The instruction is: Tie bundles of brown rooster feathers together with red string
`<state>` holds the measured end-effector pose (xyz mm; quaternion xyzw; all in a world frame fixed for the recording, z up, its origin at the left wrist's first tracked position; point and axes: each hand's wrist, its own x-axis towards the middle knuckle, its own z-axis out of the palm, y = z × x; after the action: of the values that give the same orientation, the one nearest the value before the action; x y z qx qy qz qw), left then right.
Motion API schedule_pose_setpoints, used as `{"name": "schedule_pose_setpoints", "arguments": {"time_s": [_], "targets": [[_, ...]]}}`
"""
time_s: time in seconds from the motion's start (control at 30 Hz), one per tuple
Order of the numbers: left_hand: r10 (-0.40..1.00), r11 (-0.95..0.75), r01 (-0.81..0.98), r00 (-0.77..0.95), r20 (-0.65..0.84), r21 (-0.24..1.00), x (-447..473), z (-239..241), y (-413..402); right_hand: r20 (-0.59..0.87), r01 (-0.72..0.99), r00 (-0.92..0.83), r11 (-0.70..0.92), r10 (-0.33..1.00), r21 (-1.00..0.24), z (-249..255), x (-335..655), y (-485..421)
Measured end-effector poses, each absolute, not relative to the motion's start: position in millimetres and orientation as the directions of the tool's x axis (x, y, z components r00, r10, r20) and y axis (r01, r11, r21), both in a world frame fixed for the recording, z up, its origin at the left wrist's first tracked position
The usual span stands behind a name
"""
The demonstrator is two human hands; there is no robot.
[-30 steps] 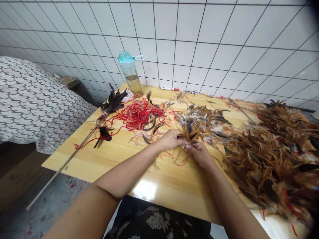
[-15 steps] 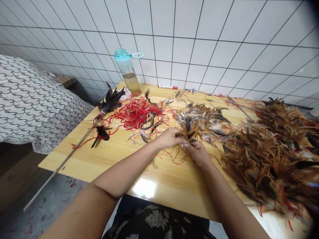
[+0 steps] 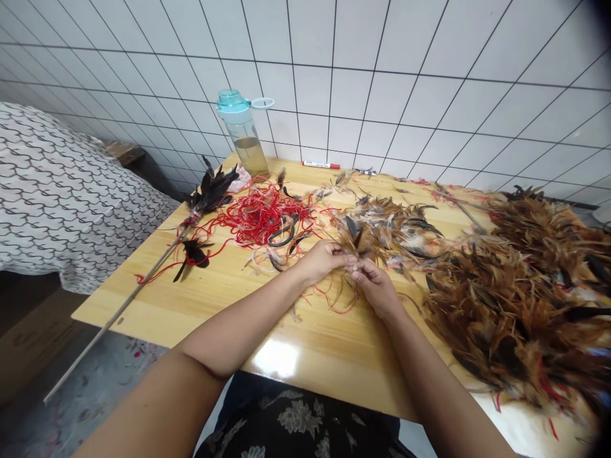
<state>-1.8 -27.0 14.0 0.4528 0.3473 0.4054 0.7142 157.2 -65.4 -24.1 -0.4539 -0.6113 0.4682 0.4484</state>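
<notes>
Between my two hands, over the middle of the table, is a small bunch of brown and dark feathers (image 3: 356, 236). My left hand (image 3: 327, 259) is closed, pinching the bunch near its quill ends. Close beside it, my right hand (image 3: 375, 283) is closed too, thumb and fingers pressed at the base of the same feathers. Just behind my hands lies a loose pile of brown and pale feathers (image 3: 394, 222). Thin red strings (image 3: 337, 305) lie on the wood below my fingers. What exactly sits between the fingertips is partly hidden.
A tangle of red string (image 3: 267, 216) lies left of centre. A stick (image 3: 128, 296) with black feathers (image 3: 212, 191) crosses the left edge. A water bottle (image 3: 248, 140) and a red-and-white marker (image 3: 321, 165) stand and lie near the tiled wall. Big feather heaps (image 3: 515, 312) cover the right.
The feather bunch has tipped up and slightly left, and more of it shows above my fingers. My right hand has shifted a little at its base.
</notes>
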Motion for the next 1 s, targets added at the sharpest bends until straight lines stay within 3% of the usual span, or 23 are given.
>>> {"name": "schedule_pose_setpoints", "arguments": {"time_s": [0.1, 0.3, 0.5, 0.83, 1.0], "targets": [[0.910, 0.341, -0.388, 0.366, -0.196, 0.856, 0, 11, -25, 0.117, 0.102, -0.114, 0.128, 0.987, -0.986, -19, 153, -66], [0.879, 0.438, -0.484, 0.407, -0.248, 0.758, 4, 8, -27, 0.052, 0.098, -0.090, 0.061, 0.995, -0.993, -20, 148, -68], [0.852, 0.490, -0.492, 0.447, -0.275, 0.720, 8, 7, -30, 0.212, 0.280, -0.068, 0.222, 0.975, -0.934, -27, 151, -65], [0.846, 0.505, -0.473, 0.436, -0.306, 0.722, 8, 2, -30, 0.275, 0.346, -0.043, 0.273, 0.960, -0.898, -25, 148, -63], [0.875, 0.440, -0.430, 0.405, -0.267, 0.789, 4, 2, -26, 0.179, 0.245, -0.074, 0.192, 0.981, -0.950, -24, 148, -65]]}}
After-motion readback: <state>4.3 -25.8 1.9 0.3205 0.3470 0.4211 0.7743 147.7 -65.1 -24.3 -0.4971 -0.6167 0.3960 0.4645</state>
